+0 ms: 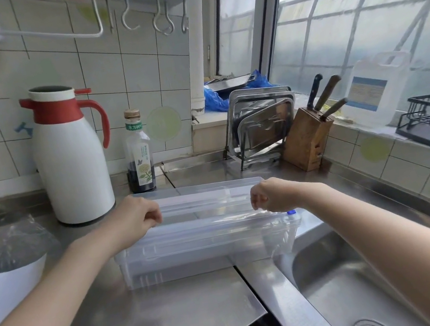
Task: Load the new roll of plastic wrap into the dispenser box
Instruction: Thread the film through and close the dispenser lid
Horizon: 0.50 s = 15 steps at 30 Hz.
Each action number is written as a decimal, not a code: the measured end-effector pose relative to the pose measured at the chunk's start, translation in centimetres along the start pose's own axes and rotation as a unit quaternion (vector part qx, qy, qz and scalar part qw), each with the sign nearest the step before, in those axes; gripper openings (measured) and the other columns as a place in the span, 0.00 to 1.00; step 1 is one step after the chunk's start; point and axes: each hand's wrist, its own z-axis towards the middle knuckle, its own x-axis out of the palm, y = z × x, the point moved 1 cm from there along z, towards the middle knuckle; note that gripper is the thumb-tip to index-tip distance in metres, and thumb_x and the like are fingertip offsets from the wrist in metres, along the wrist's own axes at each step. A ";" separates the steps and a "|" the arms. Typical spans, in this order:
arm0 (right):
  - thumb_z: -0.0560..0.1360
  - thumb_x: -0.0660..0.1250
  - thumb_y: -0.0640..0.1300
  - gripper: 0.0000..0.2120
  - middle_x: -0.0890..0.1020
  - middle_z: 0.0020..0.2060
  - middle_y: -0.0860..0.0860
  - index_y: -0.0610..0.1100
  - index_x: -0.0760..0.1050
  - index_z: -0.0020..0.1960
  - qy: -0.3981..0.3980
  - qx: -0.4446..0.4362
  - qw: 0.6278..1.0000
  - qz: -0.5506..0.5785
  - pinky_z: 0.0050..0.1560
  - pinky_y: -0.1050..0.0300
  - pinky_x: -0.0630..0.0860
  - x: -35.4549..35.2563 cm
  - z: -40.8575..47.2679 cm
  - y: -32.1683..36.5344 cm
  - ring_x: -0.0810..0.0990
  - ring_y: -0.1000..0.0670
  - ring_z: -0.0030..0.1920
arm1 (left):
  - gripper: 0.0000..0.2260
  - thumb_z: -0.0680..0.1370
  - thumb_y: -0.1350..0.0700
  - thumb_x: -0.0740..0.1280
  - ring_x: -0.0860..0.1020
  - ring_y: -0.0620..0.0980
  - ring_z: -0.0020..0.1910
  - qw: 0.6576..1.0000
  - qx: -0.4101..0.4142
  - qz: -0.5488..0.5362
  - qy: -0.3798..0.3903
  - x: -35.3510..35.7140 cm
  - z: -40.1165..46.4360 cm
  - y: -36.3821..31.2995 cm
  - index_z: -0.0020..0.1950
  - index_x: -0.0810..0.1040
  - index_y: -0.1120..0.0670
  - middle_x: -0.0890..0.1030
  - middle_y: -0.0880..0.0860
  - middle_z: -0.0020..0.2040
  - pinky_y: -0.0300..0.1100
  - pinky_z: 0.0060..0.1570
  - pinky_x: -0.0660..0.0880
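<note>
A clear plastic dispenser box (209, 253) stands on the steel counter, its lid (202, 193) swung open toward the wall. Inside lies the roll of plastic wrap (211, 228), seen dimly through the clear walls. My left hand (139, 219) and my right hand (270, 196) hover over the box's two ends, each pinching the edge of a sheet of wrap (208, 213) stretched between them above the box. A small blue slider (291, 212) sits at the box's right end.
A white and red thermos jug (72, 159) and a dark sauce bottle (138, 153) stand behind the box. A wrap-covered white bowl (3, 274) is at the left. The sink (372, 278) opens at the right; trays (261, 123) and a knife block (308, 137) stand behind.
</note>
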 end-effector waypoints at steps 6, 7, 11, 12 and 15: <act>0.77 0.61 0.37 0.11 0.81 0.49 0.47 0.41 0.80 0.55 0.005 -0.003 1.000 -0.012 0.46 0.62 0.68 -0.5 -0.5 0.0 0.76 0.49 0.46 | 0.05 0.76 0.59 0.68 0.78 0.45 0.43 0.999 -0.007 -0.011 -0.033 0.0 -0.5 0.7 0.46 0.83 0.52 0.82 0.46 0.43 0.40 0.51 0.75; 0.77 0.62 0.37 0.11 0.82 0.50 0.46 0.40 0.81 0.55 0.005 -0.004 1.000 -0.015 0.45 0.62 0.69 -0.6 -0.6 0.0 0.78 0.48 0.48 | 0.05 0.76 0.59 0.68 0.77 0.44 0.42 0.999 -0.007 -0.016 -0.037 0.0 -0.5 0.8 0.46 0.83 0.52 0.81 0.46 0.41 0.38 0.49 0.74; 0.76 0.61 0.36 0.11 0.85 0.47 0.45 0.40 0.83 0.50 0.003 -0.011 0.999 -0.036 0.41 0.66 0.67 -0.8 -1.1 -0.3 0.81 0.47 0.49 | 0.05 0.76 0.60 0.68 0.77 0.45 0.42 0.999 -0.009 -0.014 -0.044 0.1 -0.7 1.0 0.47 0.83 0.54 0.82 0.47 0.43 0.39 0.51 0.75; 0.76 0.61 0.35 0.12 0.85 0.47 0.45 0.41 0.83 0.49 0.001 -0.012 0.999 -0.037 0.41 0.65 0.68 -0.7 -1.2 -0.3 0.81 0.47 0.49 | 0.05 0.76 0.60 0.67 0.77 0.46 0.43 0.999 -0.013 -0.011 -0.045 0.1 -0.7 1.1 0.47 0.83 0.54 0.82 0.48 0.44 0.41 0.52 0.75; 0.74 0.61 0.36 0.11 0.85 0.46 0.45 0.40 0.82 0.48 -0.014 -0.007 0.999 -0.036 0.46 0.58 0.77 -0.6 -1.6 -0.6 0.82 0.45 0.48 | 0.05 0.76 0.60 0.67 0.79 0.49 0.47 0.998 -0.028 0.000 -0.048 0.0 -0.9 1.4 0.47 0.83 0.54 0.83 0.50 0.47 0.45 0.54 0.76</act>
